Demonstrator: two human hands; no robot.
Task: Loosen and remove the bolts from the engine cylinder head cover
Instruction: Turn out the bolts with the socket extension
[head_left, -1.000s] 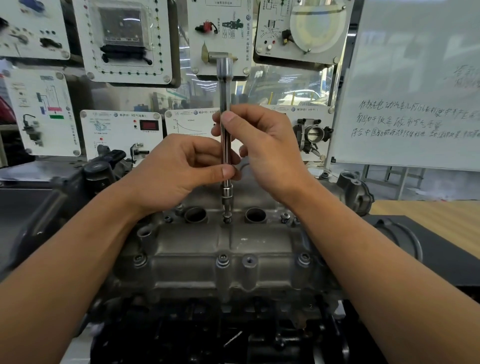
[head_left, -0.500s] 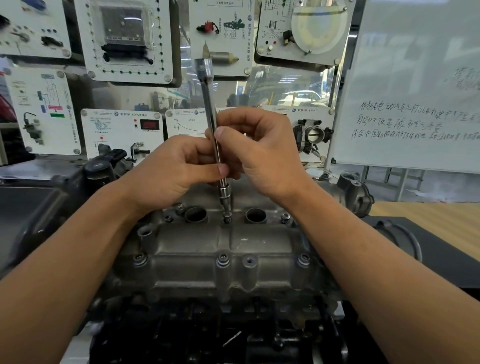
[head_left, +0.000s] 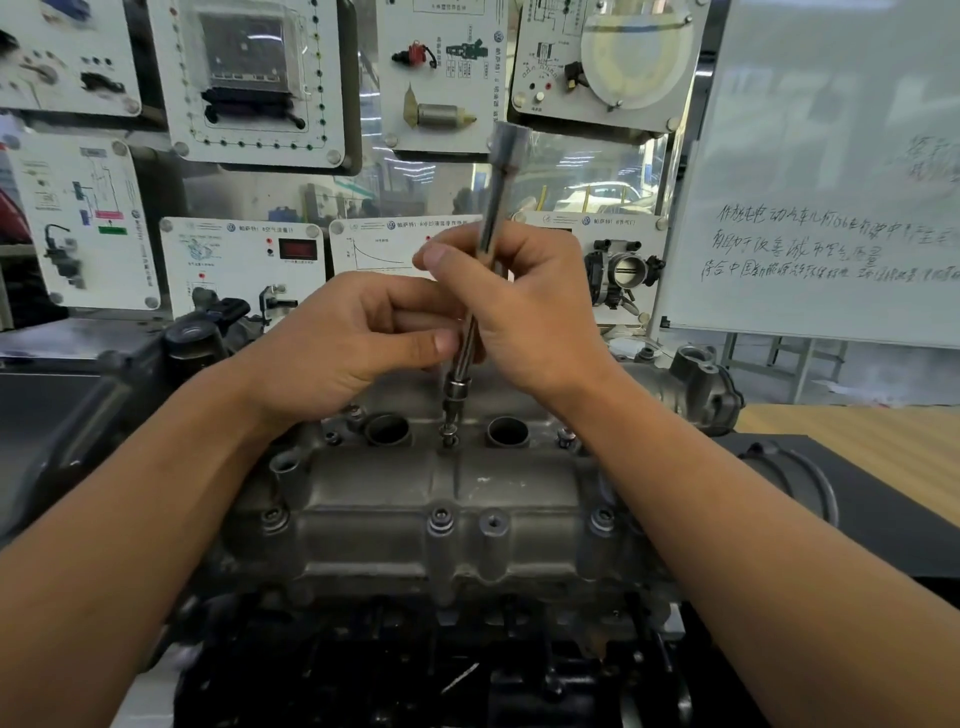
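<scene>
Centre frame: cylinder head cover (head_left: 441, 499). On centre bolt (head_left: 448, 435), between two plug wells (head_left: 387, 428): extension bar (head_left: 491, 208), tilted up-right. Pinching bar: left hand (head_left: 353, 348) on its left, right hand (head_left: 524, 312) on its right. Upper right: whiteboard (head_left: 831, 182). Behind, upper left: display panels (head_left: 249, 78).

Extension bar (head_left: 485, 228): upright a second ago, top end straight above the foot. Half a second ago it leaned left, top end out over the left hand (head_left: 337, 353). Now it leans the other way, top end swung right, above the right hand (head_left: 524, 317).

Right hand: the thumb tip lay on the front of the shaft a second ago. Now the thumb reaches across the shaft, and its tip sticks out clear on the left side. The shaft now runs up against the knuckle side of this hand instead of standing left of it.
</scene>
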